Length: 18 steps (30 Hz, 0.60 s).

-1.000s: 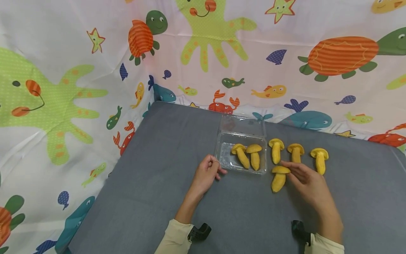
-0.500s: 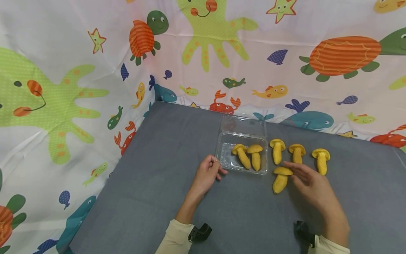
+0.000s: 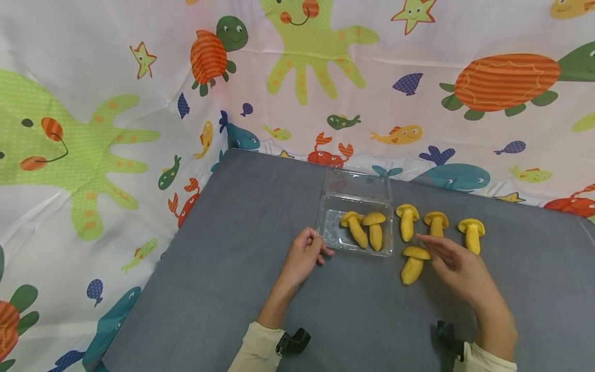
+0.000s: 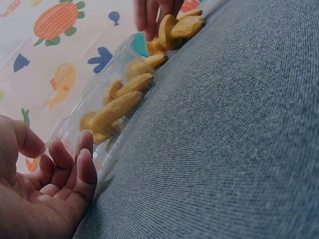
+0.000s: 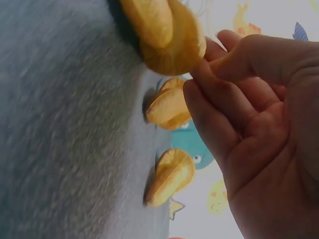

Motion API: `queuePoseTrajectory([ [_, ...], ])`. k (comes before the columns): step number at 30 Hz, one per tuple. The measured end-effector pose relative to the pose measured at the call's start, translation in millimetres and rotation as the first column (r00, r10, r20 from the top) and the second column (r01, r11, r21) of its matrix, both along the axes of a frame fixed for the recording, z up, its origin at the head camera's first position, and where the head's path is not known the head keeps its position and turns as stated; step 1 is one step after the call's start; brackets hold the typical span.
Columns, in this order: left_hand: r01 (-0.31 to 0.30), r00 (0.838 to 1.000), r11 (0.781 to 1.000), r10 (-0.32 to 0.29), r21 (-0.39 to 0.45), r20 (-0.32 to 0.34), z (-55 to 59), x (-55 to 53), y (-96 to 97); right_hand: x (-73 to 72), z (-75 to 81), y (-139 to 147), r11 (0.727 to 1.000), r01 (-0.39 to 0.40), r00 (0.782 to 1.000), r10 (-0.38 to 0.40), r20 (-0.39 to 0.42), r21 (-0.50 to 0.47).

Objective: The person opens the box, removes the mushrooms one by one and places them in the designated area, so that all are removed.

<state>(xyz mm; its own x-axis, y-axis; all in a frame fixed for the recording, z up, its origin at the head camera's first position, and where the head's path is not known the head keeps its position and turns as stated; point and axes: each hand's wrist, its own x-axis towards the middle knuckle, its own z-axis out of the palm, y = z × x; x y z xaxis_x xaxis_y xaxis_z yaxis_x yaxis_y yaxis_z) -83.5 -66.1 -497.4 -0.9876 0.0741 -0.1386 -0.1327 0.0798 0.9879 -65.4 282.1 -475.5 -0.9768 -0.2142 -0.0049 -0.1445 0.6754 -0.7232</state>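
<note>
Two yellow toy mushrooms [image 3: 375, 232] lie inside a clear plastic clamshell container [image 3: 353, 250] whose lid is folded back. My left hand [image 3: 301, 256] pinches the container's near left corner between thumb and forefinger, its other fingers loosely curled in the left wrist view. To the right of the container, a single yellow mushroom [image 3: 411, 269] lies on the grey cloth, stem toward me. Beside its cap is my right hand [image 3: 457, 268], fingers extended and thumb apart from them. In the right wrist view the fingertips [image 5: 193, 89] are right at the cap's edge [image 5: 172, 57].
Behind the right hand, three more yellow mushrooms stand in a row: one mushroom [image 3: 407, 222] by the container, another mushroom [image 3: 436, 223] partly hidden by the fingers, and a third mushroom [image 3: 471, 235]. A sea-animal curtain [image 3: 297, 119] borders the grey cloth-covered table [image 3: 223, 248].
My right hand has moved slightly to the right, and the mushroom beside it has shifted a little right and toward me, turning slightly. The left hand keeps its place at the container.
</note>
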Motion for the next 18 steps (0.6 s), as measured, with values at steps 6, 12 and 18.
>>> queuePoseTrajectory([
  [6,-0.013,1.000,1.000,0.013,0.007,-0.019,2.9,1.5,1.2,-9.7,6.6,-7.1,1.000,0.001,1.000,-0.001,-0.027,0.000],
  [12,-0.007,1.000,1.000,0.007,-0.001,-0.002,-15.6,-4.1,2.1,-19.5,17.2,-14.3,1.000,0.019,0.998,-0.018,-0.058,0.017],
  [18,-0.002,1.000,1.000,0.002,0.004,-0.008,-17.3,-3.9,-1.4,-32.8,29.2,-21.6,0.999,-0.043,0.995,0.046,-0.084,0.029],
])
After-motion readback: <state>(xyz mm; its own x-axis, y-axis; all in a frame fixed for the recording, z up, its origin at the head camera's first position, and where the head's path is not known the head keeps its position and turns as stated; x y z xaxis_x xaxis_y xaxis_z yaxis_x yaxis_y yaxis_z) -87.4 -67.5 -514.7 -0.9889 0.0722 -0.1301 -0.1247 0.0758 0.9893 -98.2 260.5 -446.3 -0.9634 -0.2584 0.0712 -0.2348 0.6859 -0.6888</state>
